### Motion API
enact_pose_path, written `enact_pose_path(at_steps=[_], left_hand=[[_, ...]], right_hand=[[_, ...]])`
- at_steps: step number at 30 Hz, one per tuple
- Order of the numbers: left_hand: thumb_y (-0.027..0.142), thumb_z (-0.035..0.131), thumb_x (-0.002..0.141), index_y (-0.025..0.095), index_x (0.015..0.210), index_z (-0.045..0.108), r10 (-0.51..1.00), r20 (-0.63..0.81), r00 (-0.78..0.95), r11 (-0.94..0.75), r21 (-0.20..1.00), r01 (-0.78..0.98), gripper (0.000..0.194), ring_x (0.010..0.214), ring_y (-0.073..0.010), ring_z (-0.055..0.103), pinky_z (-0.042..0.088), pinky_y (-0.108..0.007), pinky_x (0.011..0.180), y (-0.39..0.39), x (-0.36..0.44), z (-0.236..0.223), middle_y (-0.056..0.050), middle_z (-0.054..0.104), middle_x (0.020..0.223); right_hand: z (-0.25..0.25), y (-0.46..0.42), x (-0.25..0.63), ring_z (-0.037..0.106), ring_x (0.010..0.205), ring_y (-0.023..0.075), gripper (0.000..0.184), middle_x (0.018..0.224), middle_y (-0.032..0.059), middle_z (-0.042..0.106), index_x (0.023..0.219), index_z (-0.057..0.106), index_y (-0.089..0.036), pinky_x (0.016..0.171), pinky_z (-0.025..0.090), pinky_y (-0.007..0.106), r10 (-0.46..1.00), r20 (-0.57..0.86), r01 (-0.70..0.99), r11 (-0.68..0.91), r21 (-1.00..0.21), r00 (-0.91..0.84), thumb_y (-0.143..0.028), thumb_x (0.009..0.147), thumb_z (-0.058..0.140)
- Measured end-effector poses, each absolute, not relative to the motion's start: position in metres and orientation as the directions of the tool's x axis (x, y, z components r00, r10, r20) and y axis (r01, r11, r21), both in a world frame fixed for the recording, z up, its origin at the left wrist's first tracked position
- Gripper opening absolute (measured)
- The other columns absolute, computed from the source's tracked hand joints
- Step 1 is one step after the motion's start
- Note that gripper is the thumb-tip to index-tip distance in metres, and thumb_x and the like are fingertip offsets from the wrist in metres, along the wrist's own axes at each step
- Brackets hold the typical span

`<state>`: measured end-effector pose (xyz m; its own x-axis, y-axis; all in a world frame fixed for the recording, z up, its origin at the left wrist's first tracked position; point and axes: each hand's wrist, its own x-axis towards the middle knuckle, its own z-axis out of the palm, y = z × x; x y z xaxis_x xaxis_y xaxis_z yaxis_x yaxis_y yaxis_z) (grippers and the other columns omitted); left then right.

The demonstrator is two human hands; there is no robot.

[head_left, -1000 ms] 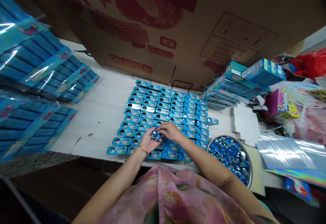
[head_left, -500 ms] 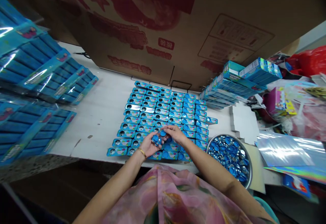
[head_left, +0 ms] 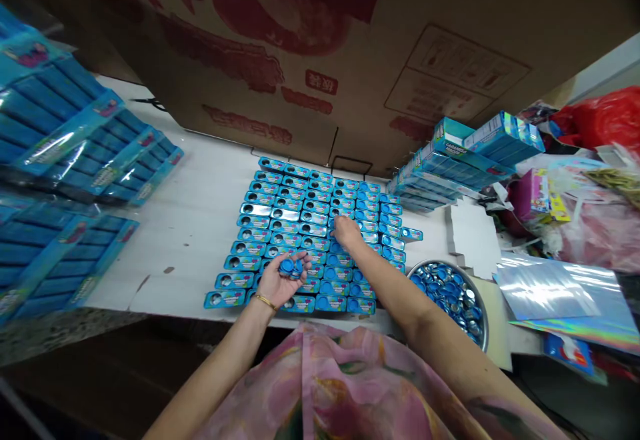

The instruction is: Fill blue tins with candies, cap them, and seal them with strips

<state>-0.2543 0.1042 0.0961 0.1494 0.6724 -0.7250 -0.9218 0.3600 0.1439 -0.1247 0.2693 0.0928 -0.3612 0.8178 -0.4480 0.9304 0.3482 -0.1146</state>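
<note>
Left hand (head_left: 273, 283) cups blue caps (head_left: 287, 267), palm up. Right hand (head_left: 349, 232) at the box rows (head_left: 245, 263). Metal bowl (head_left: 485, 337) of loose caps (head_left: 447, 293) near right forearm (head_left: 400, 293).

From where I stand, a big brown carton (head_left: 400, 33) with red printing looms over the back of the worktop (head_left: 200, 193), a dark tool (head_left: 156, 103) lying just left of its lower corner. Clear-wrapped blue packs (head_left: 85, 137) are piled along the left. Over on the right I see a white card piece (head_left: 473, 237), shiny silver sheets (head_left: 547, 293), a purple-and-yellow box (head_left: 533, 193), crumpled pinkish plastic (head_left: 595, 233) and bright red plastic (head_left: 607, 117).
</note>
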Motion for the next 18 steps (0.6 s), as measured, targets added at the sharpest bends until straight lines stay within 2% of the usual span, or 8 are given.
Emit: enact_pose_path(at_steps=[4,6,8,10,13,15,18], left_hand=[[0.027,0.045,0.077,0.007,0.096,0.059,0.677,-0.724,0.131,0.326,0.135,-0.936,0.031,0.087,-0.0214,0.059,0.05,-0.029,0.062,0.106,-0.254,0.1,-0.016,0.062,0.098],[0.027,0.044,0.077,0.007,0.098,0.058,0.684,-0.718,0.129,0.313,0.129,-0.941,0.032,0.09,-0.022,0.058,0.05,-0.03,0.065,0.107,-0.254,0.099,-0.016,0.061,0.1],[0.027,0.043,0.077,0.007,0.097,0.058,0.688,-0.712,0.142,0.317,0.119,-0.941,0.032,0.09,-0.0218,0.059,0.05,-0.031,0.067,0.109,-0.255,0.098,-0.016,0.061,0.099],[0.026,0.043,0.077,0.007,0.095,0.058,0.688,-0.709,0.155,0.324,0.109,-0.94,0.03,0.085,-0.0206,0.06,0.05,-0.032,0.067,0.111,-0.255,0.095,-0.015,0.063,0.094],[0.023,0.045,0.077,0.01,0.083,0.058,0.67,-0.733,0.118,0.296,0.118,-0.948,0.02,0.069,-0.0172,0.061,0.051,-0.034,0.064,0.114,-0.253,0.091,-0.009,0.064,0.075],[0.021,0.046,0.076,0.011,0.075,0.057,0.662,-0.743,0.098,0.284,0.127,-0.951,0.015,0.06,-0.0154,0.059,0.051,-0.036,0.063,0.115,-0.249,0.09,-0.005,0.063,0.066],[0.022,0.045,0.077,0.01,0.08,0.058,0.674,-0.725,0.14,0.31,0.106,-0.945,0.018,0.064,-0.0161,0.06,0.052,-0.036,0.064,0.116,-0.244,0.09,-0.007,0.064,0.072]], right_hand=[[0.092,0.278,-0.134,0.057,0.093,0.0246,0.048,0.1,0.0122,0.061,0.104,0.052,-0.016,0.07,0.043,0.028,0.796,-0.508,0.935,0.349,-0.061,-0.33,-0.025,0.06,0.07],[0.097,0.276,-0.131,0.056,0.093,0.0253,0.049,0.101,0.0119,0.06,0.105,0.052,-0.016,0.07,0.043,0.029,0.791,-0.511,0.931,0.361,-0.056,-0.337,-0.026,0.061,0.07],[0.103,0.266,-0.127,0.056,0.093,0.0229,0.041,0.104,0.0099,0.059,0.107,0.051,-0.018,0.072,0.042,0.029,0.8,-0.461,0.918,0.385,-0.095,-0.384,-0.027,0.069,0.063],[0.109,0.248,-0.125,0.055,0.093,0.0179,0.029,0.107,0.0065,0.056,0.107,0.052,-0.021,0.074,0.041,0.027,0.772,-0.351,0.848,0.466,-0.254,-0.53,-0.027,0.078,0.053],[0.111,0.215,-0.126,0.053,0.091,0.0132,0.022,0.099,0.0022,0.058,0.101,0.058,-0.024,0.076,0.039,0.023,0.574,-0.178,0.564,0.612,-0.554,-0.799,-0.025,0.079,0.052],[0.108,0.198,-0.127,0.053,0.088,0.0127,0.018,0.089,0.0007,0.06,0.092,0.062,-0.023,0.076,0.039,0.022,0.494,-0.145,0.459,0.607,-0.648,-0.857,-0.02,0.075,0.056],[0.1,0.188,-0.125,0.054,0.082,0.0119,0.012,0.082,0.0001,0.06,0.079,0.063,-0.02,0.074,0.04,0.021,0.569,-0.154,0.496,0.515,-0.7,-0.808,-0.013,0.073,0.056]])
